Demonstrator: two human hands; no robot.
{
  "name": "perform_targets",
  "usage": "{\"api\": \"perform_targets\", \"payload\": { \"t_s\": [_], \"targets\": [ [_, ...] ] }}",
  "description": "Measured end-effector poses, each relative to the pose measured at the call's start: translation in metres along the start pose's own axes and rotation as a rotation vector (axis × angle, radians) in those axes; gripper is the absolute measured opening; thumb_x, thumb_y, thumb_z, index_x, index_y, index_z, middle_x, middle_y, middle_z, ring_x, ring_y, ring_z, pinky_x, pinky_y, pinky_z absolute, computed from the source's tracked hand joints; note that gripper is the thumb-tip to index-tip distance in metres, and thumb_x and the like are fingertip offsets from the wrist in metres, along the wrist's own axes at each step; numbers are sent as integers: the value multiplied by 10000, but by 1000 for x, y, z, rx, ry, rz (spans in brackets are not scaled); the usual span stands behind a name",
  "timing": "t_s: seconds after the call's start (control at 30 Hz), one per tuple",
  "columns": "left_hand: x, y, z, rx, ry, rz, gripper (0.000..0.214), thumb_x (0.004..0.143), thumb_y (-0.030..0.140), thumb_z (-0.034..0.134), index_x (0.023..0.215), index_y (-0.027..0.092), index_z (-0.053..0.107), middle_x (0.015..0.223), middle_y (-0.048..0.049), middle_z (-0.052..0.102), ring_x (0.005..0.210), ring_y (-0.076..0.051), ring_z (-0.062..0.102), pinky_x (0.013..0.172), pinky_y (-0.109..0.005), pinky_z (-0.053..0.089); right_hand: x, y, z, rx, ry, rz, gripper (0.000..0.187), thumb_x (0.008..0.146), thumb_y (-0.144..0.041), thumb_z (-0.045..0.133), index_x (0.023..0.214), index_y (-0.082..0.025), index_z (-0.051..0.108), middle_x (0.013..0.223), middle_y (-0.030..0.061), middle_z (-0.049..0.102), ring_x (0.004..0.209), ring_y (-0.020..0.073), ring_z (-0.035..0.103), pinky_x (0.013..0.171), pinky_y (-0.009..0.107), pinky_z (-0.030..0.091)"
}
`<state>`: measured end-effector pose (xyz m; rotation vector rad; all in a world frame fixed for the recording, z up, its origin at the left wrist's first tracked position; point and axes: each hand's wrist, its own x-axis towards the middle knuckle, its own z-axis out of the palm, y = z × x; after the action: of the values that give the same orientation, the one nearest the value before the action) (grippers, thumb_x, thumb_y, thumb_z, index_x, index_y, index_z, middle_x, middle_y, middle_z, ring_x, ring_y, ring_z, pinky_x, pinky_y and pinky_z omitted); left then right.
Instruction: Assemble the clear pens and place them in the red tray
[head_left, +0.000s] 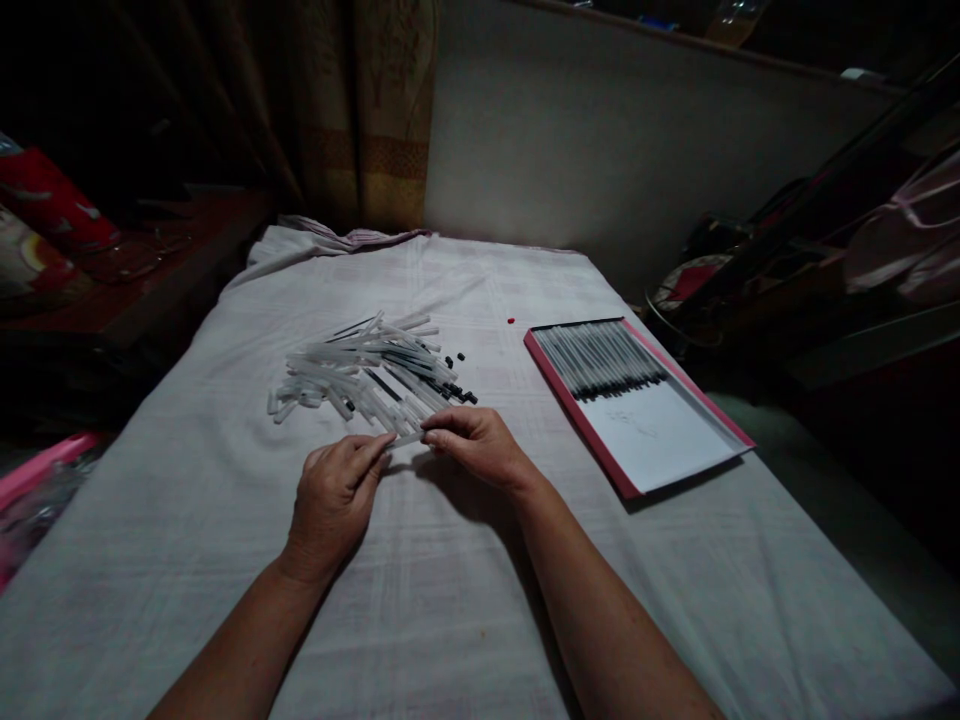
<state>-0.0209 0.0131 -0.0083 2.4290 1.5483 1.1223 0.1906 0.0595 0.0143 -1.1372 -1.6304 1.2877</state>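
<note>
Two hands, left (334, 492) and right (481, 446), pinch a translucent tube (406, 440) between them, its ends hidden from view.

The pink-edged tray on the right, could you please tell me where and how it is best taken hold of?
I'd grip the tray by its two long pink walls, from left and right together, held level: those walls stand raised, and slim tubes lie side by side in the far half, where tilting might shift them.

A curtain (394, 110) (brownish, patterned) hangs beside a dim wall (570, 130).
</note>
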Motion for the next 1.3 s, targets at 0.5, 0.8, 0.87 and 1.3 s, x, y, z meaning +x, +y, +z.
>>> {"api": "perform_targets", "payload": {
  "t_s": [0.5,0.8,0.87,1.3],
  "targets": [
    [0,-1,2,0,3,19,258,983,285,509,1189,247,660,958,-36,736,855,-193,674,804,-345,456,-5,-2,-6,-54,-67,0,128,834,-308,618,860,-187,650,732,-6,646,637,123,575,599,229,436],
    [-2,-3,2,2,-5,36,253,976,256,524,1193,241,652,978,-37,738,864,-193,673,800,-345,458,-6,-1,-7,-9,-72,32,162,817,-316,634,924,-194,645,745,-10,646,610,123,585,569,229,445],
    [-2,-3,2,5,-7,37,251,977,262,524,1192,240,652,980,-37,739,866,-194,673,801,-346,458,-6,-2,-7,36,-83,60,143,811,-302,630,902,-192,636,731,-16,636,579,114,575,548,225,442],
    [0,0,1,-20,-11,5,260,977,296,516,1181,263,673,958,-39,740,857,-195,680,797,-344,462,-6,-2,-8,-27,-85,54,184,857,-341,608,797,-172,649,689,-5,622,594,107,569,542,204,448]
  ]
}}
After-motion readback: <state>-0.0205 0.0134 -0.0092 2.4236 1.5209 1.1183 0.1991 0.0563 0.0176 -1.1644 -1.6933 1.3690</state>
